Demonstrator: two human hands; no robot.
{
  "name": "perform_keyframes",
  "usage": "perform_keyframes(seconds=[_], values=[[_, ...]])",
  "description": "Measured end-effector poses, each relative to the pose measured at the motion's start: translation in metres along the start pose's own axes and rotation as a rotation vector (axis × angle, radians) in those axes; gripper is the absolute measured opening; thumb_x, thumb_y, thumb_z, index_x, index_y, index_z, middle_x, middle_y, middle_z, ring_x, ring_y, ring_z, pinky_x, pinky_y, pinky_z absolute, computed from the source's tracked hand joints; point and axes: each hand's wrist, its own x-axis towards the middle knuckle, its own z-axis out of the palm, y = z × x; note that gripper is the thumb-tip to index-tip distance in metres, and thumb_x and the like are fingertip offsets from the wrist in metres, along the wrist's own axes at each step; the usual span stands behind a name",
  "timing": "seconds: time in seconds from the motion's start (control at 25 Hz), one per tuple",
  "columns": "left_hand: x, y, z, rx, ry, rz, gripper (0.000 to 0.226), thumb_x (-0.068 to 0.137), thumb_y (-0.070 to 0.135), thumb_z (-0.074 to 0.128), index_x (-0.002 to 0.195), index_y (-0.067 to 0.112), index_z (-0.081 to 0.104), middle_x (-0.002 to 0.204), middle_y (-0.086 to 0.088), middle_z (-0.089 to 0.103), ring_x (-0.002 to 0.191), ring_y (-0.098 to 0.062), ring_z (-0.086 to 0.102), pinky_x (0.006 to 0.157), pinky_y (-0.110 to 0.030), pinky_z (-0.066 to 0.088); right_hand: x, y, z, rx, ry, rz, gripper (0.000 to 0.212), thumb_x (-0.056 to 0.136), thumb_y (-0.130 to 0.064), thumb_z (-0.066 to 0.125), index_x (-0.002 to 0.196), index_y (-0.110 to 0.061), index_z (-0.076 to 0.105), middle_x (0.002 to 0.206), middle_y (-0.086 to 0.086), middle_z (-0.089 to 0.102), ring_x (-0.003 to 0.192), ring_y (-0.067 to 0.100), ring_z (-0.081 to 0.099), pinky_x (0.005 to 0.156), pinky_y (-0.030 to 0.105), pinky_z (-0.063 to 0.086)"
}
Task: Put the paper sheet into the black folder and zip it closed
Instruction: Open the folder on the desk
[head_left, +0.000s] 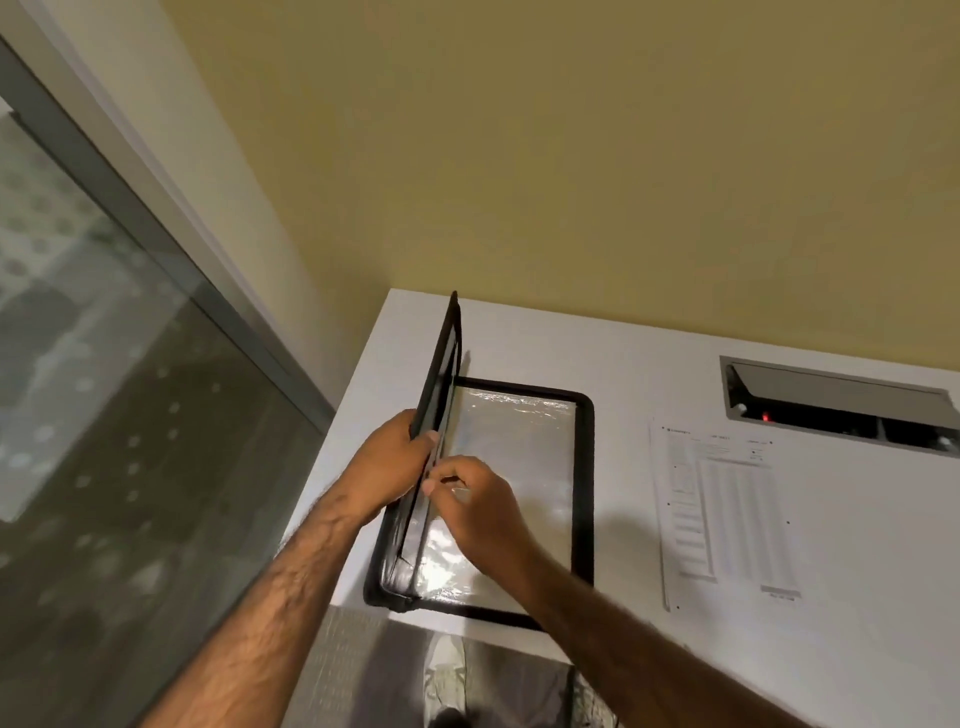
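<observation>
The black folder (584, 499) lies open at the near left corner of the white table (857, 545). Its right half lies flat and shows shiny clear sleeves. The left cover stands almost upright, and my left hand (387, 470) grips that cover's edge. My right hand (475, 499) is beside it, with its fingers curled and pinching the edge of a clear sleeve near the spine. The paper sheet (719, 514), printed with tables and text, lies flat on the table to the right of the folder. Neither hand touches it.
A grey cable tray (831, 400) is sunk into the table at the back right. A yellow wall runs behind the table, and a glass panel (130, 415) stands to the left. My shoe (444, 680) shows on the floor below the table's front edge.
</observation>
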Motion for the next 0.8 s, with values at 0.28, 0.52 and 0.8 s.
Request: perform_keyframes(seconds=[0.28, 0.52, 0.8], values=[[0.019, -0.043, -0.039, -0.342, -0.066, -0.113, 0.022, 0.104, 0.028, 0.053, 0.119, 0.02, 0.068, 0.106, -0.006, 0.078, 0.088, -0.019, 0.075, 0.071, -0.026, 0.056, -0.021, 0.146, -0.08, -0.475, 0.111, 0.354, 0.035, 0.093, -0.033, 0.061, 0.124, -0.016, 0.058, 0.125, 0.002, 0.058, 0.119, 0.024, 0.056, 0.099, 0.036, 0.048], [0.024, -0.072, -0.045, -0.705, -0.138, -0.284, 0.026, 0.099, 0.025, 0.061, 0.117, 0.009, 0.07, 0.108, -0.02, 0.076, 0.085, -0.028, 0.078, 0.066, -0.039, 0.064, -0.036, 0.185, -0.114, -0.512, 0.165, 0.449, 0.046, 0.091, -0.032, 0.06, 0.133, -0.015, 0.052, 0.141, 0.007, 0.047, 0.123, 0.027, 0.051, 0.099, 0.042, 0.05], [0.049, -0.1, -0.048, 0.031, 0.251, -0.159, 0.033, 0.1, 0.036, 0.058, 0.109, 0.006, 0.067, 0.09, -0.011, 0.077, 0.079, -0.028, 0.073, 0.068, -0.037, 0.058, -0.038, 0.193, -0.134, -0.609, 0.118, 0.448, 0.037, 0.094, -0.023, 0.056, 0.13, -0.014, 0.055, 0.148, 0.004, 0.038, 0.131, 0.026, 0.043, 0.101, 0.04, 0.048]])
